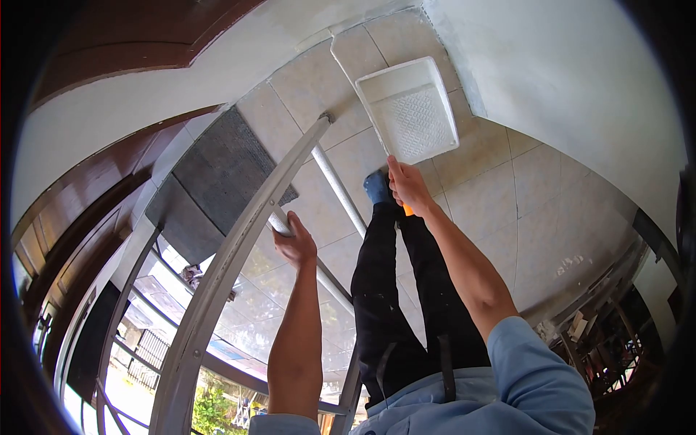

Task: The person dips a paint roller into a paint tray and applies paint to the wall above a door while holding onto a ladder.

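My left hand is closed round a rung of a metal ladder, which slants across the left of the head view. My right hand grips what looks like a paint roller, with its orange handle end showing below the fist. A thin pale rod runs up and left from that hand to a bend near the wall; I cannot make out the roller head. Beyond the right hand, a white paint tray with a ribbed, paint-coated bottom lies along the rod. Whether hand and tray touch cannot be told.
Beige floor tiles lie below, with dark mats to the left. White walls rise at the right and top. Wooden doors and curved metal railings stand at left. Dark furniture sits at the lower right.
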Demonstrator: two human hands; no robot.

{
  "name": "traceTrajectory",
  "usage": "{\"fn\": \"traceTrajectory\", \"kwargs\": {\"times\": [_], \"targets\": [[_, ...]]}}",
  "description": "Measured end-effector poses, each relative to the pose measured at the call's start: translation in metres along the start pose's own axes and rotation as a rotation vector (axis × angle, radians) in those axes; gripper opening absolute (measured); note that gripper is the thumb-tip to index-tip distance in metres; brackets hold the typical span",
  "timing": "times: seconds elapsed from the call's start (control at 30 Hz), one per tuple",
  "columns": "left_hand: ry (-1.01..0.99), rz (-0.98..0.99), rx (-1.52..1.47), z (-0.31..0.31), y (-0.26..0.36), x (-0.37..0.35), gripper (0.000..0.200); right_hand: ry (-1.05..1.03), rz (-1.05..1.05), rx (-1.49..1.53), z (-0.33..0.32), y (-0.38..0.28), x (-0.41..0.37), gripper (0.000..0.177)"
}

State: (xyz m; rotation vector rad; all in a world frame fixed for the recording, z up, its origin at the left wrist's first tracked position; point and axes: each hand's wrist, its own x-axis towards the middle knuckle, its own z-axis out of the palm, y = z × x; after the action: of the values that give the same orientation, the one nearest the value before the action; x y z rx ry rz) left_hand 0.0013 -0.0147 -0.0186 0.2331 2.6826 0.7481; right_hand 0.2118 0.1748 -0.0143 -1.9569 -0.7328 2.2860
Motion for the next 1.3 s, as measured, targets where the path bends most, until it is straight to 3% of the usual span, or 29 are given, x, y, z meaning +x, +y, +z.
{"fn": "traceTrajectory", "kwargs": {"times": [0.1, 0.27, 0.5, 0.8, 1.1, 1.3], "targets": [[0.024, 0.022, 0.036, 0.001, -0.002, 0.000, 0.055, -0.024, -0.006, 0.000, -0.007, 0.006, -0.022, 0.049], [-0.028, -0.120, 0.083, -0.006, 0.021, -0.004, 0.046, -0.018, -0.033, -0.045, -0.026, 0.006, -0.062, 0.049], [-0.074, -0.153, 0.039, -0.011, 0.037, -0.007, 0.049, 0.012, -0.030, -0.064, -0.027, -0.002, -0.007, 0.048], [-0.038, -0.086, -0.037, -0.009, 0.039, -0.009, 0.050, -0.054, -0.044, -0.020, -0.048, 0.011, -0.060, 0.049], [-0.060, -0.106, 0.010, -0.011, 0.038, -0.010, 0.059, 0.047, -0.055, -0.079, -0.034, -0.008, 0.003, 0.048], [-0.061, -0.126, 0.016, -0.011, 0.042, -0.011, 0.060, -0.016, -0.060, -0.053, -0.049, 0.005, -0.043, 0.048]]}}
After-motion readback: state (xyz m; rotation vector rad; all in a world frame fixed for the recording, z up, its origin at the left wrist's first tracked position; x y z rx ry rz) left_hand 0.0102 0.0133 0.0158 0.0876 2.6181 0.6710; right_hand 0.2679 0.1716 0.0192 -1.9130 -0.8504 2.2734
